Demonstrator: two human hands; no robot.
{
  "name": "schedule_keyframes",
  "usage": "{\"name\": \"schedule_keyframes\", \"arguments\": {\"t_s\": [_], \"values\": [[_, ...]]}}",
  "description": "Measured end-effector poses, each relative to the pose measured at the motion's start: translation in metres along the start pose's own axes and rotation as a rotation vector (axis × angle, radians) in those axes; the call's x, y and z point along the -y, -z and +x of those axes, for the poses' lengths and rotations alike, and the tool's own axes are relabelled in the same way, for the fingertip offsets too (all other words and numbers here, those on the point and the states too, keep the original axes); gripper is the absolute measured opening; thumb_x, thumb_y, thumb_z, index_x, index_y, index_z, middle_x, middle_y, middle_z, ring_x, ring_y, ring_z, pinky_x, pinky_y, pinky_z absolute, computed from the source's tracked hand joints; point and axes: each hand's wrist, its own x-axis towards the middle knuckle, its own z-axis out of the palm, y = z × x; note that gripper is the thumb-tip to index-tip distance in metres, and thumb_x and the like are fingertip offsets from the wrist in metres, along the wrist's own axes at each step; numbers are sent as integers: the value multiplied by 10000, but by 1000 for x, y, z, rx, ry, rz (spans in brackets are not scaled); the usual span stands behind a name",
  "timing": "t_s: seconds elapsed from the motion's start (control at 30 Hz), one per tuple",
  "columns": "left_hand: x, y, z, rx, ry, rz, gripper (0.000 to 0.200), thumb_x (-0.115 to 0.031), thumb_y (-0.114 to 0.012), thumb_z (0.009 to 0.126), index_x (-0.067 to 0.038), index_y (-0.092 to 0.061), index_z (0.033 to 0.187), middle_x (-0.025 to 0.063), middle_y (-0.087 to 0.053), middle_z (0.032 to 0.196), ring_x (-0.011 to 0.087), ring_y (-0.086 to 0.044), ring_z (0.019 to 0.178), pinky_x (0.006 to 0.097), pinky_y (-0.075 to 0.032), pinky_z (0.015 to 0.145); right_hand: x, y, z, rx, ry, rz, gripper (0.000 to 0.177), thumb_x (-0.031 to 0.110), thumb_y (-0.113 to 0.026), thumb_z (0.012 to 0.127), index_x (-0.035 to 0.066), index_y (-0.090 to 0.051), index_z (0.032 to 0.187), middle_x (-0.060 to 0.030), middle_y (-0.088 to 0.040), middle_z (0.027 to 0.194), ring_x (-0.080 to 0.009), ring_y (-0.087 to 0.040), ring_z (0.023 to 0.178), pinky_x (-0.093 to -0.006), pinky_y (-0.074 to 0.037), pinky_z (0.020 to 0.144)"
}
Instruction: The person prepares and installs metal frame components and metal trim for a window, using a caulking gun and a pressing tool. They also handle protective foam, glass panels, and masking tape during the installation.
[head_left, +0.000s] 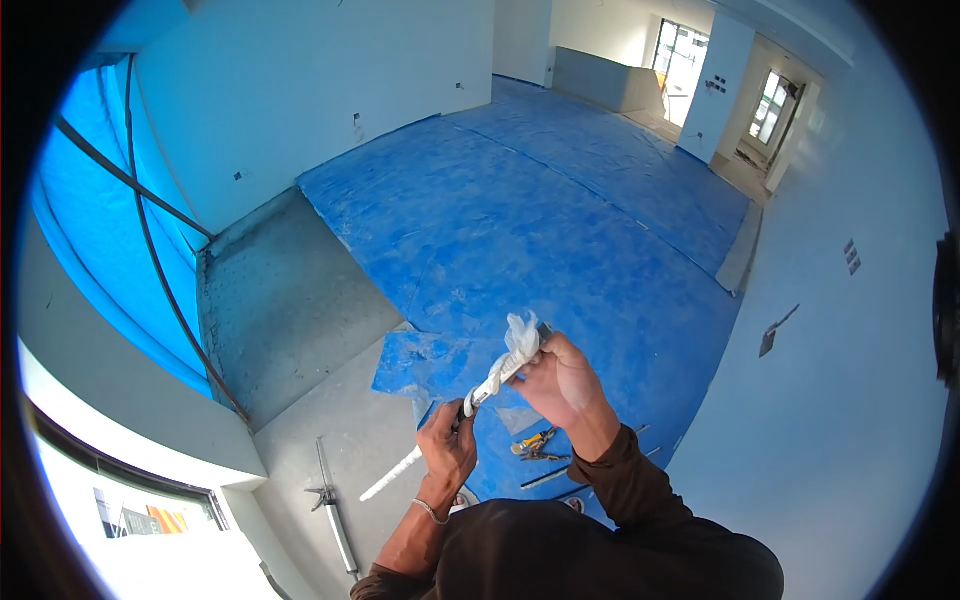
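A long thin white piece [391,474] slants up from the lower left through my hands, with whitish plastic wrap [521,338] bunched around its upper end. My left hand [447,446] is closed around its middle, just below the twisted part of the wrap. Near the upper end, my right hand [562,382] grips the wrapped part between thumb and fingers. What lies under the wrap is partly hidden.
Blue sheeting [520,220] covers much of the floor. A caulking gun [336,522] lies at lower left. Yellow-handled tools [533,442] and a dark bar [545,479] lie near my feet. A white wall [820,400] stands at right; dark hoses [152,235] hang at left.
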Motion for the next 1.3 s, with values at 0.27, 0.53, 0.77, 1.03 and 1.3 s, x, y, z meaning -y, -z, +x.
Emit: {"name": "schedule_keyframes", "arguments": {"t_s": [0.27, 0.53, 0.77, 1.03, 1.3], "values": [[-5, 22, 3, 230, -109, 58, 184, -10, -671, 755, -90, -666, 921, 104, -623, 752, 328, -613, 654, 405, -467, 579, 1, 40, -13, 362, -193, 401, 124, 197, -539, 876, 78, -549, 844, -49, -454, 784, -230, -501, 828, -414, -424, 873], [-19, 48, 7, 181, -254, 461, 254, -77, -651, 796, -115, -665, 1047, 80, -546, 769, 286, -562, 696, 402, -423, 642, -11, 73, -48, -331, 205, -547, 216, 106, -658, 895, 2, -603, 1077, -54, -609, 998, -142, -571, 861, -312, -479, 790], [-32, 46, 8, 330, -88, 507, 322, -173, -593, 935, -153, -630, 1254, 100, -527, 836, 263, -536, 782, 415, -403, 743, 22, 14, -69, -143, 989, -1540, 177, 17, -740, 798, 33, -668, 959, -72, -637, 900, -222, -585, 789, -338, -451, 708], [-39, 43, 8, 228, -176, 448, 232, -181, -660, 898, -125, -689, 1121, 80, -544, 776, 261, -559, 690, 396, -433, 637, 5, 24, -39, -168, 883, -1681, 163, 40, -736, 805, 41, -669, 953, -89, -660, 912, -289, -616, 825, -399, -464, 729], [-42, 41, -3, 184, -79, 370, 209, -192, -680, 897, -132, -702, 1096, 91, -558, 780, 271, -574, 594, 401, -440, 530, 4, 48, -38, -149, 844, -1584, 92, 43, -691, 856, 32, -649, 937, -119, -657, 894, -283, -625, 831, -391, -487, 740]]}}
